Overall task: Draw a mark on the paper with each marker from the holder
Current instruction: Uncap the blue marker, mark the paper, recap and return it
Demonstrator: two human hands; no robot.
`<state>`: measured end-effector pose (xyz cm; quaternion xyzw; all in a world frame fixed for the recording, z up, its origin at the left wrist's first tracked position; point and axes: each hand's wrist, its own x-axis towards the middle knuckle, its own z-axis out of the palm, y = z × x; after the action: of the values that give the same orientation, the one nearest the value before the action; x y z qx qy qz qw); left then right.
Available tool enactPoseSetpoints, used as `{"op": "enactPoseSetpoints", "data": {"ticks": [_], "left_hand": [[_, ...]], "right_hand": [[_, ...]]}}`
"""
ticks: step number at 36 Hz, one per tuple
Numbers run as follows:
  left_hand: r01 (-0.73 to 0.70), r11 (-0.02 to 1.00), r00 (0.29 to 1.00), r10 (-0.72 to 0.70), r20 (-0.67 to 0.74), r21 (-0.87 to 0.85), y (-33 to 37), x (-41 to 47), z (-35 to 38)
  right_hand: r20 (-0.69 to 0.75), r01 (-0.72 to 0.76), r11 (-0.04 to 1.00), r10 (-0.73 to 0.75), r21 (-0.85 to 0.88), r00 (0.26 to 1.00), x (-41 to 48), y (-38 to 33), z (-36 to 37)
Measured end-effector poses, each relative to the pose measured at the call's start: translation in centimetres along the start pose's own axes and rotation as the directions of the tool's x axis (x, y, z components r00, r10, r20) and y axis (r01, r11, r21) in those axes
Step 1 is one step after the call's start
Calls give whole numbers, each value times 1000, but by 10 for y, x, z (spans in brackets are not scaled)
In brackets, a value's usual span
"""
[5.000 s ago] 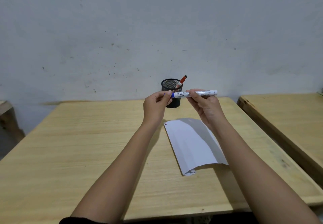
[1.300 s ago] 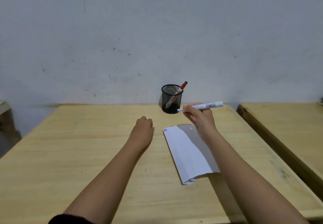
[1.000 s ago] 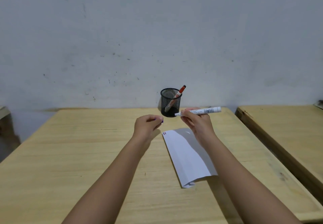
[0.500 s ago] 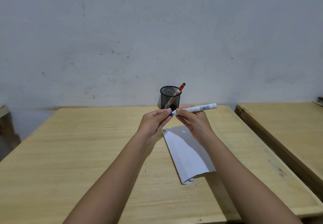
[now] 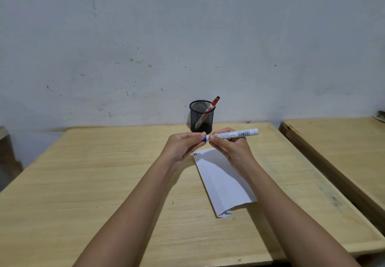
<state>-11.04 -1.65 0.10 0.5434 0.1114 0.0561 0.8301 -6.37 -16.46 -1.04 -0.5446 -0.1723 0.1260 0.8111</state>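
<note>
Marks (image 5: 195, 154) in red and blue already at paper (image 5: 224, 183) corner on counter (image 5: 104, 183); left hand (image 5: 183, 145) pinches blue cap (image 5: 205, 139) onto white marker (image 5: 235, 134) gripped by right hand (image 5: 231, 147), red marker (image 5: 210, 108) in holder (image 5: 201, 118), likely near done.

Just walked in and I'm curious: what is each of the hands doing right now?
Left hand: closed, pinching the blue cap at the marker's end.
Right hand: closed around the white marker.
</note>
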Motion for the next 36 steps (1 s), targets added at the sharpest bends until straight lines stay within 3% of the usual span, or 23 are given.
{"op": "enactPoseSetpoints", "data": {"ticks": [5, 9, 11, 16, 20, 25, 31, 36], "left_hand": [[-63, 995, 996, 68, -53, 78, -1, 1, -5], [-142, 990, 980, 143, -139, 12, 9, 5, -12], [-178, 984, 969, 172, -177, -17, 15, 7, -15], [-261, 965, 936, 243, -254, -39, 28, 14, -14], [-354, 932, 896, 362, -258, 79, 37, 21, -4], [-450, 856, 843, 502, -196, 255, 47, 30, 12], [-492, 804, 849, 527, -18, 332, 53, 43, 29], [-445, 717, 846, 533, -10, 537, 38, 67, 20]], "right_hand": [[83, -77, 991, 68, 109, 994, 4, 1, -2], [6, -109, 964, 111, 242, 994, 8, -2, -8], [2, -104, 968, 106, 229, 994, 9, -5, -13], [89, -61, 996, 67, -64, 994, 11, -10, -18], [165, 43, 905, 30, -424, 986, 18, -22, -13], [179, 113, 807, -10, -579, 984, 33, -31, -10], [229, 218, 624, -63, -750, 971, 51, -26, -7], [124, 180, 650, -131, -739, 984, 69, -15, -17]]}}
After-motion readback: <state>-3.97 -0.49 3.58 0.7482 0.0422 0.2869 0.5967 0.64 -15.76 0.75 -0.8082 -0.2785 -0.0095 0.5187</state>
